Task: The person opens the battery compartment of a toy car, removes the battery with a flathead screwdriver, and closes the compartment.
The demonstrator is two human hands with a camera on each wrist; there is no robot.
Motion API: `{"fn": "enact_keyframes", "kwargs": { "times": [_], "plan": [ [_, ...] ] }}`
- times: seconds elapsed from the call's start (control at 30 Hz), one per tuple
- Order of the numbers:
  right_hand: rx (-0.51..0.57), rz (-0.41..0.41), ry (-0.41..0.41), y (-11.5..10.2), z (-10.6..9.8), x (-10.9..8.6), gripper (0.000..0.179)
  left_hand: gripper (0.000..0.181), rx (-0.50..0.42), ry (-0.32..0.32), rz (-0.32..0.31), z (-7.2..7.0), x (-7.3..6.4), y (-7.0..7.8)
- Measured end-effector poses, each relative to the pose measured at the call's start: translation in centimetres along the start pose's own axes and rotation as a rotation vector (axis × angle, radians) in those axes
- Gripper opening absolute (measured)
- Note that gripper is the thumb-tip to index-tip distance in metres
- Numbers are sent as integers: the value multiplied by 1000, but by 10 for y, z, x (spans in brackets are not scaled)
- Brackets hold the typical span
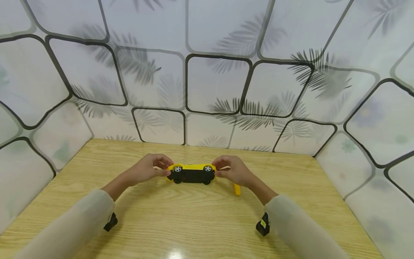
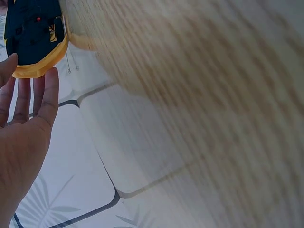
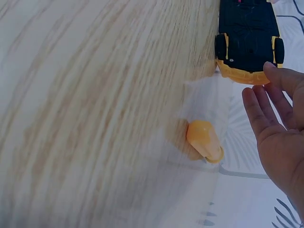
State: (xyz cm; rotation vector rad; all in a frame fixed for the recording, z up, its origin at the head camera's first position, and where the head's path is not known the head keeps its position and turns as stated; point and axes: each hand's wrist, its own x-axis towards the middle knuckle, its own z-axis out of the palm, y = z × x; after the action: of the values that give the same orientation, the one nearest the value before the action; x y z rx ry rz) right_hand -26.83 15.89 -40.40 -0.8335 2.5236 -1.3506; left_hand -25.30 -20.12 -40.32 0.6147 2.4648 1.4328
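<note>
A yellow toy car point(image 1: 193, 175) is tipped on its side, its black underside and wheels facing me in the head view. My left hand point(image 1: 149, 169) pinches its left end between thumb and fingers. At the opposite end, my right hand point(image 1: 235, 172) pinches the car the same way. The left wrist view has the thumb on the black base point(image 2: 35, 42) and fingertips at the yellow rim. In the right wrist view, the thumb touches the car's yellow end point(image 3: 244, 76); the far side is hidden.
A small yellow-orange piece point(image 1: 237, 189) lies on the wooden table point(image 1: 194, 223) beside my right wrist, partly hidden by it in the head view. Patterned white walls point(image 1: 213, 86) rise behind the table and at both sides. Black wrist devices point(image 1: 263, 226) hang below the sleeves.
</note>
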Motion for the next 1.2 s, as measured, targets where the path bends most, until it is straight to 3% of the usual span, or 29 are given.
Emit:
{"fn": "enact_keyframes", "kwargs": {
  "times": [0.37, 0.73, 0.93, 1.2],
  "plan": [
    [2, 55, 41, 0, 5, 3, 27, 23, -44, 23, -51, 1, 2, -2],
    [3, 79, 57, 1, 6, 6, 28, 27, -103, 16, -35, -1, 2, -2],
    [14, 102, 66, 1, 7, 7, 30, 26, -118, 46, -58, 1, 5, -5],
    [199, 127, 10, 6, 10, 9, 33, 26, -145, 73, -87, 2, 8, -5]
  ]
}}
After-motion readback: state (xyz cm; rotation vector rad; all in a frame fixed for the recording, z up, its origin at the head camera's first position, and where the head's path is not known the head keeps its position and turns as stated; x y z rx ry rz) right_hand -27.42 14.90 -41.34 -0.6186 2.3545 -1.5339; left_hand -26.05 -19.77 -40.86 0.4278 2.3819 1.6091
